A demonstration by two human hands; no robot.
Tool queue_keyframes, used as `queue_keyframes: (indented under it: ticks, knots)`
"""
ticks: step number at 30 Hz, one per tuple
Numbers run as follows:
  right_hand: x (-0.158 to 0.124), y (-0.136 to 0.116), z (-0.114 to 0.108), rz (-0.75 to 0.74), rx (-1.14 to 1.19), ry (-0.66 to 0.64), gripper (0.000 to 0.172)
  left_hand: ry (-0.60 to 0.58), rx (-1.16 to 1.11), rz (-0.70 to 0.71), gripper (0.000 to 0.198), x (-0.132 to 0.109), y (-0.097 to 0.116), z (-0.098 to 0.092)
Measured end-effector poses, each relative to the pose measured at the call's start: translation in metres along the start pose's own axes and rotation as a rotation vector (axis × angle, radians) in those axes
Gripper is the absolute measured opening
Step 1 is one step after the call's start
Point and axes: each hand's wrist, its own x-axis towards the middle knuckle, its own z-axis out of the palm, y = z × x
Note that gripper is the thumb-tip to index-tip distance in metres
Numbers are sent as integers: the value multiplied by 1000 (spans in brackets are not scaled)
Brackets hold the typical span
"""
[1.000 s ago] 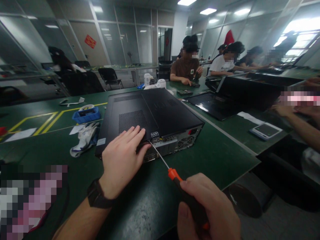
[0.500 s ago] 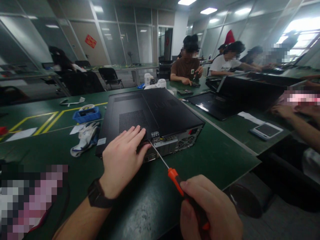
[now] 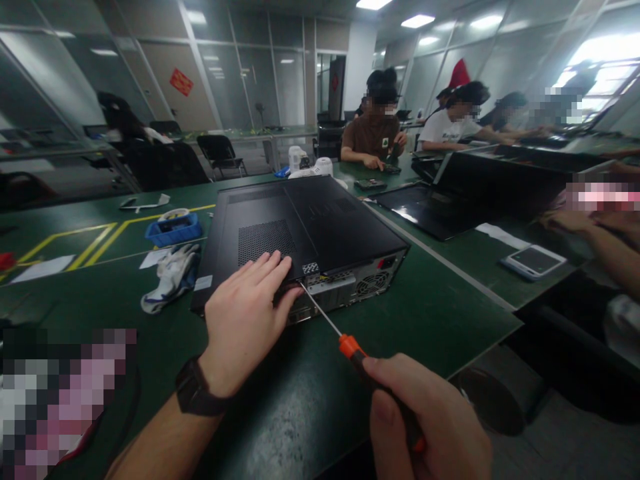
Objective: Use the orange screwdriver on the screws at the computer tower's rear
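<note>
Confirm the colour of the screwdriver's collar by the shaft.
Orange collar on the screwdriver; head view shows it best.

Glass walls (image 3: 250, 80) enclose the office, where ceiling lights (image 3: 416, 21) shine over green tables (image 3: 440, 307), black chairs (image 3: 219, 153) and grey floor (image 3: 550, 447).

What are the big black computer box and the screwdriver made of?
The computer case looks like painted sheet metal: matte black, with punched vent holes and a bare silvery back. The screwdriver has a thin shiny shaft, likely steel; its orange and black grip looks plastic.
</note>
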Motion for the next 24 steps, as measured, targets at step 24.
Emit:
queue_keyframes:
  ticks: [24]
  knots:
    - [4, -4, -3, 30, 24, -17, 19, -1, 5, -2, 39, -1, -1, 0]
